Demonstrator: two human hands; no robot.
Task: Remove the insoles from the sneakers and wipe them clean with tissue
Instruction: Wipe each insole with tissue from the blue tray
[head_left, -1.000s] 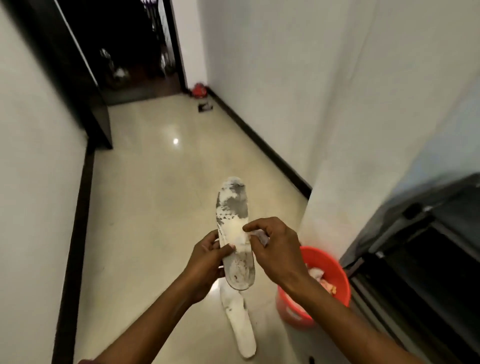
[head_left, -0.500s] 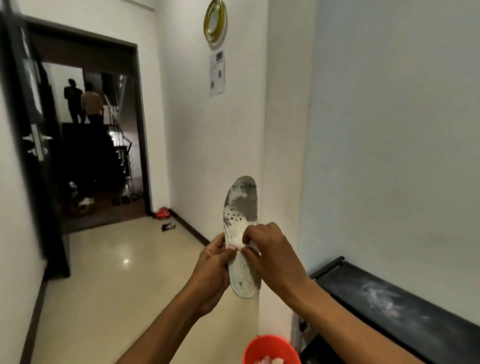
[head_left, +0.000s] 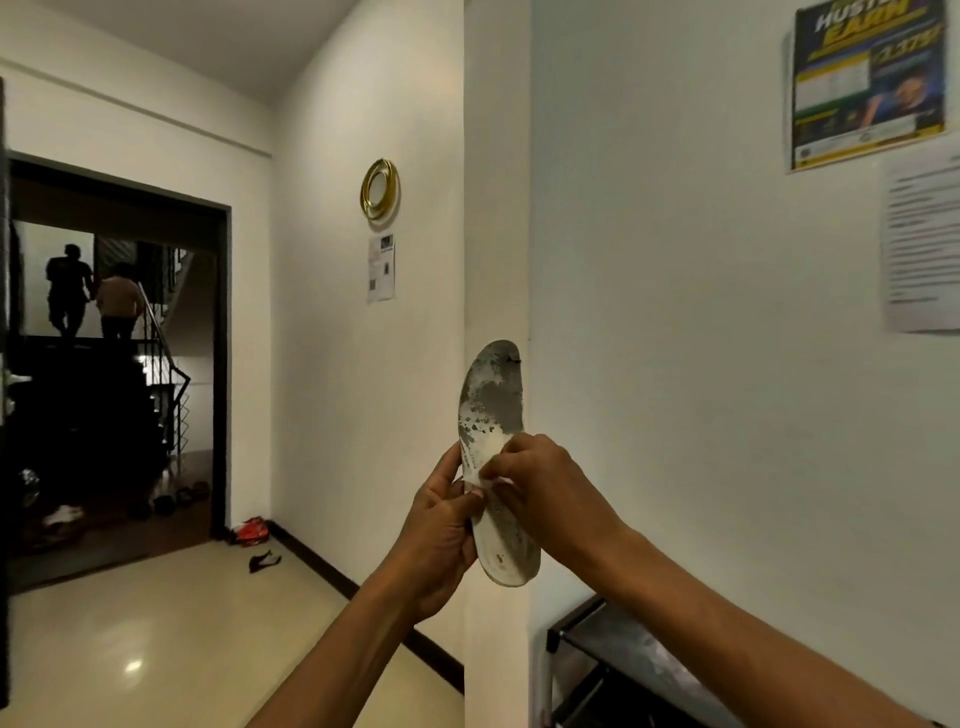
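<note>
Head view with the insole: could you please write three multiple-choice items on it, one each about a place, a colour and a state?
1. Where is the insole? A on the floor; B held up before the wall corner; C on a shelf.
2. What colour rims the round wall fixture? A gold; B red; C blue.
3. What does the right hand do? A hangs idle; B grips a door handle; C pinches tissue against the insole.

Answers: 1 B, the left hand grips its edge in the air, toe end up; 2 A, the ring shines gold; 3 C, white tissue shows at its fingertips on the insole.
</note>
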